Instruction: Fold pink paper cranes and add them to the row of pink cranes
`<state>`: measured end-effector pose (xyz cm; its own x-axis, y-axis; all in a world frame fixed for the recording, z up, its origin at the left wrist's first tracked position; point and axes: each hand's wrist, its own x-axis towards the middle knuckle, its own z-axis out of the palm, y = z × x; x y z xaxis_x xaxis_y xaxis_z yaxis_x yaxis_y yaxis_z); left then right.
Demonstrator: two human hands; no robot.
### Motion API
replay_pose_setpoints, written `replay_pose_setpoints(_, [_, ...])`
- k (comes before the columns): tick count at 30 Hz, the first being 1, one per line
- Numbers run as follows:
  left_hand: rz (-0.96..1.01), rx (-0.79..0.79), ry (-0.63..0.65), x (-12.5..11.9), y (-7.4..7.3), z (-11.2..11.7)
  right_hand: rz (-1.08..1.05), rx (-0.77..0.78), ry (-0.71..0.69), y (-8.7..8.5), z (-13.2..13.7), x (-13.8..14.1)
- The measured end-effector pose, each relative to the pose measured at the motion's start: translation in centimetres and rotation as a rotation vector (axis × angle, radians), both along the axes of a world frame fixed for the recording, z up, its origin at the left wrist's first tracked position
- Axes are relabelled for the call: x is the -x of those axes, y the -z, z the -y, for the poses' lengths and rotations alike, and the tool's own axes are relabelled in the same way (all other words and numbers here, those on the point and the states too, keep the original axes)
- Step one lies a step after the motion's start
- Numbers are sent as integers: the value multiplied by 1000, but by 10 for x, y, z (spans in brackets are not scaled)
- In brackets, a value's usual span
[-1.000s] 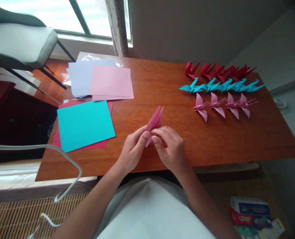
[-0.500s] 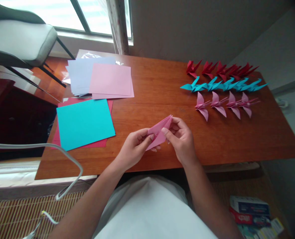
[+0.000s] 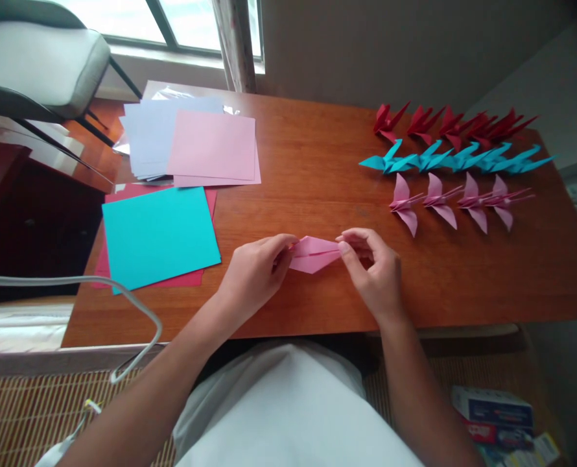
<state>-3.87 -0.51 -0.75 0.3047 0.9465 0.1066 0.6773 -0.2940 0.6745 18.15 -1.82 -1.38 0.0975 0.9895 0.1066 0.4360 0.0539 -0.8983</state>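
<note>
A folded piece of pink origami paper [image 3: 314, 254], long and pointed with a slit along its middle, is held level over the front of the wooden table [image 3: 288, 305]. My left hand [image 3: 257, 269] pinches its left end, and the fingers hide that tip. At the right point, my right hand [image 3: 373, 269] grips it between thumb and fingertips. To the right stand rows of folded paper cranes: pink cranes [image 3: 405, 206] nearest, turquoise cranes [image 3: 429, 157] behind them, and red cranes [image 3: 451, 126] farthest back.
On the left lie turquoise sheets [image 3: 162, 237] over red paper [image 3: 196, 279]. Pink sheets [image 3: 215, 146] and pale sheets [image 3: 150, 139] are stacked behind. A white cable [image 3: 145, 311] curves past the table's left front corner. A chair [image 3: 40, 65] stands beyond, and boxes [image 3: 497, 415] sit low right.
The pink paper has turned from a slant to nearly level and its slit side now faces up. My hands have moved apart to its two ends. The view has shifted slightly.
</note>
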Motion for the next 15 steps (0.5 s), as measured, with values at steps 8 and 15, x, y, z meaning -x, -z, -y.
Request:
replay_pose_setpoints(8, [-461, -296, 88, -7, 0, -2, 443, -394, -363, 8, -10, 8])
replay_pose_setpoints(15, [-399, -504, 193, -5, -2, -1, 539, -311, -430, 11, -9, 13])
